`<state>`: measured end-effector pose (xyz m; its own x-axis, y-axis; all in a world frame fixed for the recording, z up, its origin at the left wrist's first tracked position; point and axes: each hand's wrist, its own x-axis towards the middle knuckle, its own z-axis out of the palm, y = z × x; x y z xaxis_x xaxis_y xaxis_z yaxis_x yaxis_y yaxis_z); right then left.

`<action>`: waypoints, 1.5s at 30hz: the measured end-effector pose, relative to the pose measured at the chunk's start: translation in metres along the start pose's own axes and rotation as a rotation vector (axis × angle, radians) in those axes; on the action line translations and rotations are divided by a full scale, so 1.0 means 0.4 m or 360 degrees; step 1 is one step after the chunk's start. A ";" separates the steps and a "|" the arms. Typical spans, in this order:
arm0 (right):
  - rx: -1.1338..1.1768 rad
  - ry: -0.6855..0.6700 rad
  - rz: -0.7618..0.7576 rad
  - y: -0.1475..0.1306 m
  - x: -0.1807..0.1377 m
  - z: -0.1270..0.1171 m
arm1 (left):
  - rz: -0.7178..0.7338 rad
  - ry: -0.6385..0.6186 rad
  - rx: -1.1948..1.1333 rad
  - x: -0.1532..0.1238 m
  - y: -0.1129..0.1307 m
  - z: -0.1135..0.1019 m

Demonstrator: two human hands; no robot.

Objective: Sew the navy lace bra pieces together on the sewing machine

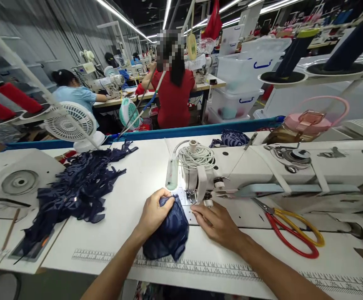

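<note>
A piece of navy lace fabric (168, 233) lies bunched on the white sewing table (112, 246), just in front of the needle of a white sewing machine (256, 171). My left hand (152, 214) grips the top of this fabric piece. My right hand (216, 223) rests flat on the table beside the presser foot (194, 196), fingertips at the fabric's right edge, holding nothing.
A heap of navy lace pieces (78, 187) lies at the left. Red-and-yellow-handled scissors (290, 233) rest to the right. A small white fan (70, 123), thread cones (294, 54) and a pink lidded container (306, 123) stand behind. Other workers sit at machines beyond.
</note>
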<state>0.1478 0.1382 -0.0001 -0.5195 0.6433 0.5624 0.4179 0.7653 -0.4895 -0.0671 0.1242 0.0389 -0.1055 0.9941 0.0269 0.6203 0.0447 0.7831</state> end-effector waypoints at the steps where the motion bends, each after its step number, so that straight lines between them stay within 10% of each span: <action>1: 0.0221 -0.0076 0.0124 -0.022 0.007 -0.004 | 0.0022 0.0081 -0.0009 -0.028 0.013 -0.010; 7: 0.1487 -0.0520 0.0935 -0.173 0.040 -0.022 | -0.0038 0.0201 -0.0532 -0.196 0.096 0.038; 12: 0.1258 -0.0340 0.1127 -0.193 0.005 -0.023 | -0.0174 -0.0145 -0.1271 -0.261 0.118 0.081; 21: 0.0866 -0.0617 0.0885 -0.170 -0.002 -0.170 | -0.0013 -0.0440 -0.0331 -0.208 0.146 -0.026; 26: 0.0631 -0.0723 0.0735 -0.168 0.002 -0.213 | -0.0113 -0.0743 -0.0591 -0.193 0.148 -0.020; 40: 0.0447 -0.0632 0.0706 -0.157 -0.015 -0.172 | -0.0499 -0.0706 -0.1091 -0.210 0.113 0.011; 45: 0.0484 -0.0659 0.0734 -0.131 -0.022 -0.095 | -0.0278 -0.0623 -0.0656 -0.170 0.057 -0.039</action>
<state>0.1589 0.0933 0.0461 -0.6063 0.7950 -0.0195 0.4684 0.3372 -0.8166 -0.0580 0.0561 0.0645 0.1640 0.9417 -0.2938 0.2584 0.2464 0.9341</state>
